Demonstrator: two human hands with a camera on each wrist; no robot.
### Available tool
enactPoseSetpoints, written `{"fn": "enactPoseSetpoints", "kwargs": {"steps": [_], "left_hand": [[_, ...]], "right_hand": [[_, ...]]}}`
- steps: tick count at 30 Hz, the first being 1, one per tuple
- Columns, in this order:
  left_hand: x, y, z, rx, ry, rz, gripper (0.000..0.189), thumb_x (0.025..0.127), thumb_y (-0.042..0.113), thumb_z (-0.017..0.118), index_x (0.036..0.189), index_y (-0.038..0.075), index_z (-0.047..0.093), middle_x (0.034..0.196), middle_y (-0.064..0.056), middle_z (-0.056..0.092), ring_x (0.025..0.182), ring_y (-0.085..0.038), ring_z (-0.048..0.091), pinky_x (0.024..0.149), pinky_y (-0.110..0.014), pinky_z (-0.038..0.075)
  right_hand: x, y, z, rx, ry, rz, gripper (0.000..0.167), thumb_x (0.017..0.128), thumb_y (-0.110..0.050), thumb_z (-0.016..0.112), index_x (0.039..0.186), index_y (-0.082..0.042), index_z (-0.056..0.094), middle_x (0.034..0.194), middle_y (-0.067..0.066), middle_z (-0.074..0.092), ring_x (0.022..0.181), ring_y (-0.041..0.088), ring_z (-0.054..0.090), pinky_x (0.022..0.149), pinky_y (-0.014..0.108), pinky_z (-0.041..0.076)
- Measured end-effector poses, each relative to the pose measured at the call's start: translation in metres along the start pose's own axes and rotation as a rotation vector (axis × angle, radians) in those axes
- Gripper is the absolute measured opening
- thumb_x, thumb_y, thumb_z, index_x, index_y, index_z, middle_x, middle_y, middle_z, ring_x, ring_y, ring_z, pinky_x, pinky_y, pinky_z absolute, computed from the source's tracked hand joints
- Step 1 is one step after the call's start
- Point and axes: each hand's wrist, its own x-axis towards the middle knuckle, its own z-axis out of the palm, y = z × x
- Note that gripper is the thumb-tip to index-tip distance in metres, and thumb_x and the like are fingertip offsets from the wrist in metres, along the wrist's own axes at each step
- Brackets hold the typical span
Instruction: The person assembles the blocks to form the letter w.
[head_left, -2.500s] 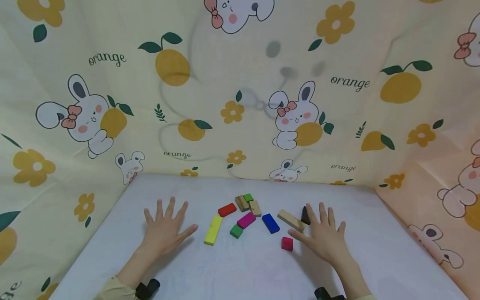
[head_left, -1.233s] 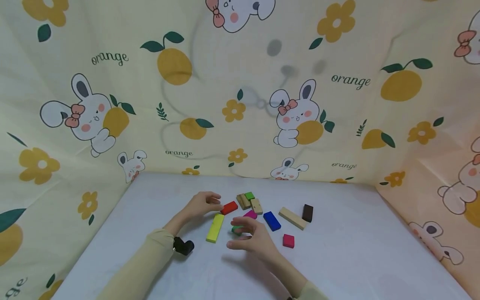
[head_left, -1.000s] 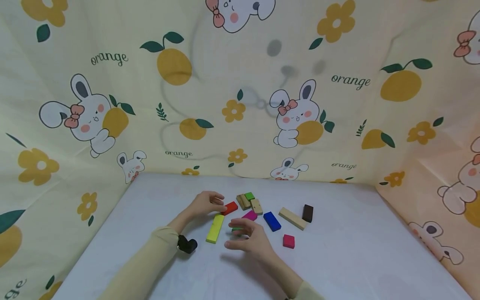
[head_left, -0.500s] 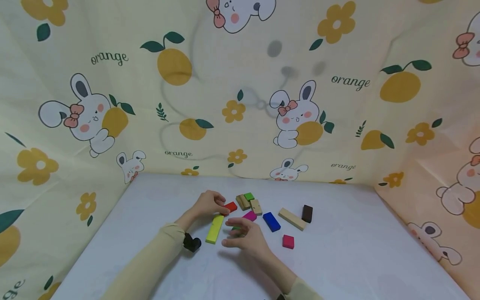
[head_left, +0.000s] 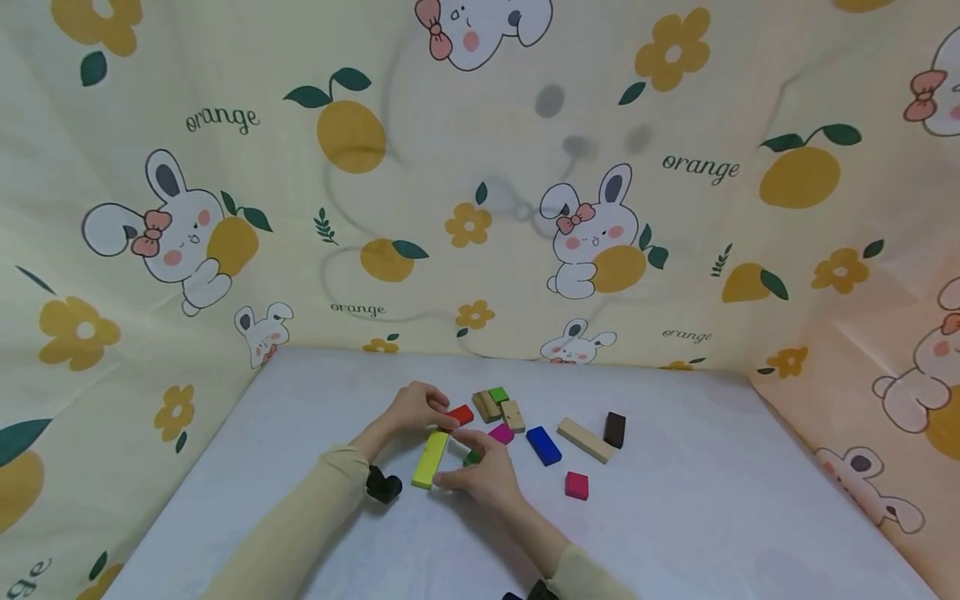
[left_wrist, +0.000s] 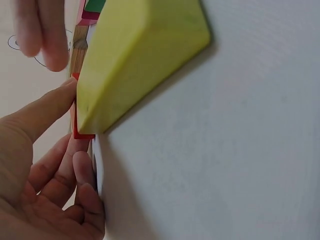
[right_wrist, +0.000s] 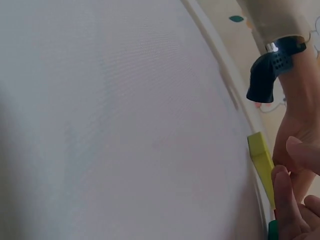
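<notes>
My left hand [head_left: 411, 408] pinches the red block [head_left: 462, 414] by its left end, thumb on the near side and fingers beyond. In the left wrist view the red block [left_wrist: 84, 135] shows as a thin strip behind the yellow block [left_wrist: 142, 55]. My right hand [head_left: 491, 477] hovers palm inward with thumb and index finger apart, their tips close to the two ends of the long yellow block [head_left: 430, 460] in the head view. Beneath that hand, a green block [head_left: 472, 457] and a magenta block [head_left: 501, 434] are partly covered.
Behind them lie two wooden blocks [head_left: 513, 416] and a bright green block [head_left: 498, 394]. To the right sit a blue block [head_left: 543, 446], a long wooden block [head_left: 585, 440], a dark brown block [head_left: 614, 430] and a pinkish-red cube [head_left: 577, 486]. A patterned cloth [head_left: 420, 183] surrounds the white table [head_left: 712, 517].
Both hands have come in from the table's sides to the middle. The left reached the red block and took hold of it; the right drifted left, its fingers nearing the yellow block.
</notes>
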Motion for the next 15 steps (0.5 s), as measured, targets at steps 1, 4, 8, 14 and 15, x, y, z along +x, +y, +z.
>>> {"fn": "enactPoseSetpoints", "kwargs": {"steps": [1,4,8,14,15], "left_hand": [[0.0,-0.001,0.0,0.001,-0.001,-0.004,0.04,0.076,0.027,0.087,0.105,0.005,0.071,0.087,0.0,0.069,0.082,-0.015,0.063,0.082,-0.036,0.05],[0.001,-0.003,0.0,0.008,-0.003,-0.014,0.04,0.076,0.03,0.087,0.105,0.007,0.071,0.088,0.001,0.069,0.084,-0.015,0.062,0.084,-0.037,0.05],[0.001,-0.004,0.0,0.003,-0.002,-0.025,0.041,0.076,0.031,0.087,0.105,0.007,0.071,0.088,0.001,0.068,0.084,-0.016,0.062,0.085,-0.039,0.049],[-0.001,-0.004,-0.002,-0.032,-0.002,-0.026,0.04,0.077,0.029,0.086,0.106,0.006,0.071,0.088,0.001,0.069,0.084,-0.017,0.062,0.087,-0.04,0.049],[-0.001,-0.004,-0.003,-0.041,-0.004,-0.028,0.04,0.078,0.029,0.086,0.107,0.006,0.071,0.088,0.0,0.069,0.084,-0.017,0.063,0.087,-0.04,0.048]], "right_hand": [[0.001,0.0,0.001,-0.002,0.007,0.005,0.069,0.07,-0.011,0.09,0.132,-0.009,0.059,0.134,0.009,0.059,0.128,0.032,0.046,0.104,0.057,0.032],[0.004,0.004,0.004,-0.006,0.015,0.019,0.069,0.07,-0.01,0.09,0.131,-0.008,0.059,0.132,0.008,0.061,0.134,0.032,0.038,0.108,0.06,0.022],[0.006,0.009,0.007,-0.006,0.031,0.052,0.072,0.068,-0.009,0.091,0.132,-0.009,0.059,0.132,0.007,0.06,0.132,0.029,0.04,0.109,0.06,0.021],[0.009,0.012,0.006,-0.007,0.016,0.049,0.076,0.065,-0.009,0.093,0.133,-0.009,0.057,0.136,0.008,0.058,0.133,0.029,0.039,0.109,0.06,0.021],[0.01,0.012,0.006,-0.01,0.006,0.04,0.077,0.065,-0.009,0.093,0.133,-0.009,0.057,0.136,0.008,0.057,0.133,0.029,0.039,0.109,0.06,0.021]]}}
